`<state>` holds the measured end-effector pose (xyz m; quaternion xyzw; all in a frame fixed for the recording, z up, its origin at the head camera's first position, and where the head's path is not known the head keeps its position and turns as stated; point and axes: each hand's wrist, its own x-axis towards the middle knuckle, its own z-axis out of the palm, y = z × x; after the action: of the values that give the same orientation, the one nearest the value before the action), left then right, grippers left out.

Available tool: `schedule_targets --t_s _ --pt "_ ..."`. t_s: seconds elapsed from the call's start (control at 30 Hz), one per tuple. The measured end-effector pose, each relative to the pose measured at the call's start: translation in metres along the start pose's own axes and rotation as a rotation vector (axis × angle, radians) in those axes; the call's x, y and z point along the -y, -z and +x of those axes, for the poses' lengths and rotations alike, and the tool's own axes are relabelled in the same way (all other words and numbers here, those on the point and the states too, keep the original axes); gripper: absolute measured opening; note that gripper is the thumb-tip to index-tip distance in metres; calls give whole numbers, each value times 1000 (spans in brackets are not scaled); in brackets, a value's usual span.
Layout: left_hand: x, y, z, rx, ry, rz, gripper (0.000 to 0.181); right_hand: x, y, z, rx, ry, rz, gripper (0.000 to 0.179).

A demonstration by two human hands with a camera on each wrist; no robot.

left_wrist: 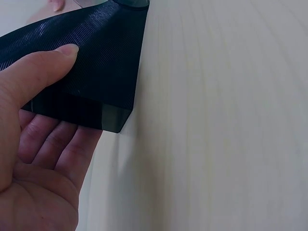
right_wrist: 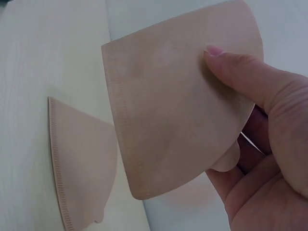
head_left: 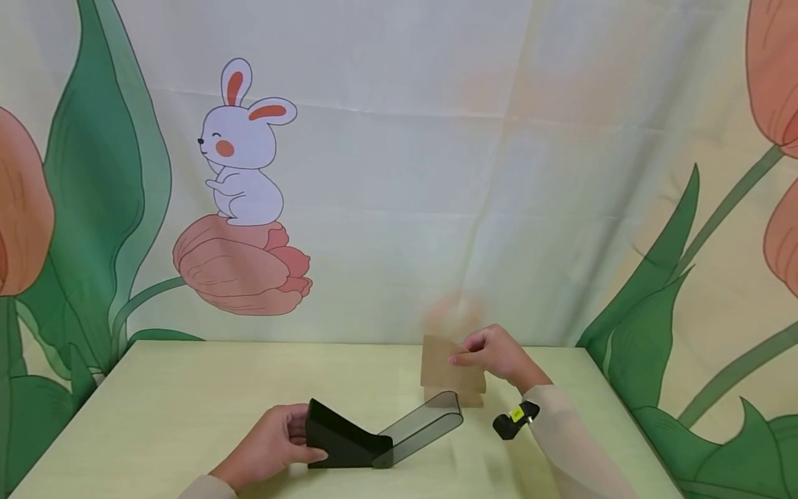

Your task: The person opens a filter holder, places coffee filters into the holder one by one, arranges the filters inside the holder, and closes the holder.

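No text, brand or number could be read. A yellow label [head_left: 517, 414] was carried on the black device [head_left: 506, 428] at the right sleeve [head_left: 570, 436]; its marking could not be resolved.

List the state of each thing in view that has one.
Black holder: gripped by left hand
Clear lid: open, angled up
Upper paper filter: flat, pinched by right hand
Lower paper filter: flat, lying on table
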<state>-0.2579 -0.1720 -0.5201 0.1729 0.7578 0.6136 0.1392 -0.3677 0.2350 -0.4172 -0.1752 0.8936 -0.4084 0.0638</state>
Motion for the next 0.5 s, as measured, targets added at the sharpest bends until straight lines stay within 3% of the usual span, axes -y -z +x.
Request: schedule_targets --t_s 0.5 --pt "-3 0 -1 12 -3 -4 51 31 5 -12 -13 91 24 17"
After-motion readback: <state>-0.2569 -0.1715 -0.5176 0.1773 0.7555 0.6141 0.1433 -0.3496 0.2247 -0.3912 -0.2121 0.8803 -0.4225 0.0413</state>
